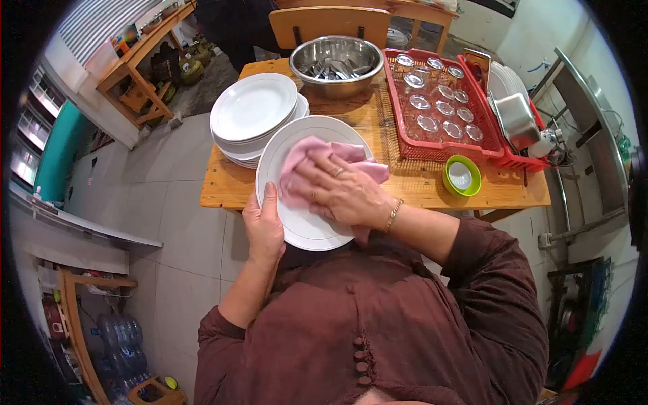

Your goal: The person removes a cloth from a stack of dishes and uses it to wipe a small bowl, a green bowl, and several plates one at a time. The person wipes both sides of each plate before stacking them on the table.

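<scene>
A white plate (317, 233) is held up in front of me, tilted, over the table's near edge. My left hand (264, 226) grips its left rim, thumb on the upper face and fingers behind. Across the plate's face, my right hand (341, 185) presses a pink cloth (314, 150), fingers bent over the fabric. Part of the cloth sticks out past the right rim. Just behind the held plate stands a stack of white plates (253, 108).
On the wooden table (405, 192) are a metal bowl (337, 84) of cutlery, a red basket (439, 147) of upturned glasses and a green cup (462, 175). Another red rack (523, 160) holds plates and a metal container (516, 121). A wooden chair (331, 25) stands behind.
</scene>
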A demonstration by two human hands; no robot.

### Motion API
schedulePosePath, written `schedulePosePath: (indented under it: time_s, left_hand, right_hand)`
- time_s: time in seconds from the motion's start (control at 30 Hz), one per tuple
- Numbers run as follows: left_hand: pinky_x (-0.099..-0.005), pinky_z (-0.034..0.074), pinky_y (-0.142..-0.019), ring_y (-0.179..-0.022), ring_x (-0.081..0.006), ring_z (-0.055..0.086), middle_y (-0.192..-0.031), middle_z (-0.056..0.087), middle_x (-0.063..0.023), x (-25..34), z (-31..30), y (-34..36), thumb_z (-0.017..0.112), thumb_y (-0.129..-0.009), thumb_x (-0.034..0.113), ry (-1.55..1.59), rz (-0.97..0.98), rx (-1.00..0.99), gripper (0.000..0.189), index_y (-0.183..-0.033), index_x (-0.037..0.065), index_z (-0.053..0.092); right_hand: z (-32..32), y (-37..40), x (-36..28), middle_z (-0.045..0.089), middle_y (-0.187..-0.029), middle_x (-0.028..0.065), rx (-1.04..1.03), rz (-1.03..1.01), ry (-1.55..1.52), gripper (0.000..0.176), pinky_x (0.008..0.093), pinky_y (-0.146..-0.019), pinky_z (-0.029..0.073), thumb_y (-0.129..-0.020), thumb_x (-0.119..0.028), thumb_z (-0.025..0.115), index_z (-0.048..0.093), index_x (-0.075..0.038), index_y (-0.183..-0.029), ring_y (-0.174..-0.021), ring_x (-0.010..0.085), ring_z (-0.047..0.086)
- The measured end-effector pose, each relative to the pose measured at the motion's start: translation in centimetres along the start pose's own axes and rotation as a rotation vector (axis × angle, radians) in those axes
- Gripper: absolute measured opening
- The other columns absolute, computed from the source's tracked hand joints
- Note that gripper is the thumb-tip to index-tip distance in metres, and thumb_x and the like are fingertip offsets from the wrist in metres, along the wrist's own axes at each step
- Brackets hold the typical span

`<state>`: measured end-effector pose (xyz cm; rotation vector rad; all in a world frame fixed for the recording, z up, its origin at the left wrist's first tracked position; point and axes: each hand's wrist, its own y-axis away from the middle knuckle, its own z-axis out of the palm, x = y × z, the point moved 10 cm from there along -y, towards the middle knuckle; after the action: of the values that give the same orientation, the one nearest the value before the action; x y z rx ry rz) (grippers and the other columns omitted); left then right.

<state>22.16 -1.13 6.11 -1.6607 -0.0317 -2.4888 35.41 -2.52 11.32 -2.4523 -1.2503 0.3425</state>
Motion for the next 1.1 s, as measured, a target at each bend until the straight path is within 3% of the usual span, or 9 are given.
schedulePosePath:
  time_s: [0.1,0.27,0.37,0.6,0.8,0.87,0.97,1.0,1.1]
  left_hand:
    - [-0.0286,0.047,-0.09,-0.102,-0.0135,0.058,-0.117,0.063,-0.0092,0.4,-0.1,0.3,0.051,-0.101,0.016,0.014,0.001,0.017,0.031,-0.125,-0.003,0.056]
    - [-0.0279,0.047,-0.089,-0.1,-0.0138,0.059,-0.116,0.063,-0.0098,1.7,0.9,0.0,0.051,-0.1,0.014,0.041,0.084,0.045,0.031,-0.123,-0.005,0.057]
    - [-0.0296,0.052,-0.081,-0.093,-0.0166,0.064,-0.109,0.066,-0.0122,1.4,1.1,-1.4,0.051,-0.1,0.015,0.058,0.11,0.076,0.028,-0.118,-0.005,0.059]
    - [-0.0271,0.049,-0.085,-0.097,-0.0127,0.06,-0.112,0.065,-0.0081,-0.8,2.5,-2.4,0.054,-0.098,0.013,-0.007,-0.045,-0.051,0.028,-0.121,-0.003,0.06]
    - [-0.028,0.051,-0.079,-0.091,-0.0139,0.063,-0.102,0.067,-0.0067,-1.2,4.6,-0.3,0.055,-0.093,0.003,0.014,-0.147,-0.294,0.025,-0.116,-0.002,0.061]
    - [-0.027,0.05,-0.078,-0.091,-0.0134,0.062,-0.096,0.066,-0.0049,3.4,6.8,1.1,0.054,-0.086,-0.003,-0.909,0.548,-0.313,0.029,-0.114,-0.001,0.06]
    - [-0.0277,0.049,-0.08,-0.093,-0.0124,0.061,-0.099,0.065,-0.0057,-0.8,5.3,0.3,0.053,-0.083,-0.006,-0.379,-0.121,-0.436,0.033,-0.116,-0.001,0.058]
    - [-0.0284,0.049,-0.082,-0.092,-0.0126,0.061,-0.1,0.066,-0.0065,2.8,7.1,1.2,0.051,-0.082,-0.007,-0.216,0.136,-0.322,0.033,-0.114,-0.004,0.058]
    - [-0.028,0.049,-0.085,-0.094,-0.014,0.062,-0.104,0.066,-0.0084,2.9,6.6,1.0,0.05,-0.083,-0.007,-0.368,0.029,-0.34,0.034,-0.117,-0.006,0.057]
  right_hand:
    - [-0.5,-1.2,1.5,0.042,-0.144,0.012,0.066,0.004,0.21,0.053,0.0478,-0.106,0.034,-0.09,-0.022,0.05,0.043,-0.016,-0.142,-0.132,0.0355,0.04]
    - [0.4,2.8,3.7,0.053,-0.107,0.0241,0.055,0.651,-0.019,0.038,0.0498,-0.075,0.05,-0.094,-0.022,0.05,0.043,0.005,-0.12,-0.088,0.0394,0.061]
    - [1.2,3.0,0.3,0.054,-0.104,0.0263,-0.369,0.628,-0.287,0.034,0.05,-0.075,0.05,-0.097,-0.021,0.047,0.043,0.002,-0.121,-0.084,0.0414,0.062]
    - [-3.5,0.6,1.0,0.065,-0.084,0.0008,0.043,0.637,-1.475,0.034,0.0239,-0.062,0.048,-0.099,-0.031,0.055,0.063,-0.001,-0.114,-0.072,0.0063,0.059]
    - [-11.6,-1.6,2.7,0.063,-0.105,0.0124,0.518,0.282,-0.523,0.039,0.037,-0.088,0.043,-0.095,-0.031,0.056,0.061,-0.003,-0.12,-0.098,0.0229,0.059]
    - [-9.0,-2.6,-3.0,0.064,-0.101,0.008,0.466,0.111,0.026,0.029,0.0477,-0.106,0.03,-0.087,-0.027,0.062,0.066,-0.012,-0.111,-0.103,0.0256,0.06]
    - [-7.9,-3.4,-0.9,0.063,-0.088,0.004,0.398,0.081,0.01,0.017,0.0471,-0.103,0.029,-0.084,-0.028,0.063,0.066,-0.014,-0.095,-0.087,0.0206,0.06]
    - [-9.1,-3.5,-1.0,0.059,-0.073,0.0013,0.534,0.026,0.056,0.012,0.0432,-0.093,0.034,-0.085,-0.026,0.063,0.063,-0.014,-0.082,-0.075,0.0197,0.056]
    - [-9.5,-4.0,0.7,0.057,-0.067,0.0016,0.58,0.09,0.116,0.017,0.0404,-0.085,0.035,-0.086,-0.026,0.063,0.062,-0.012,-0.076,-0.069,0.0197,0.054]
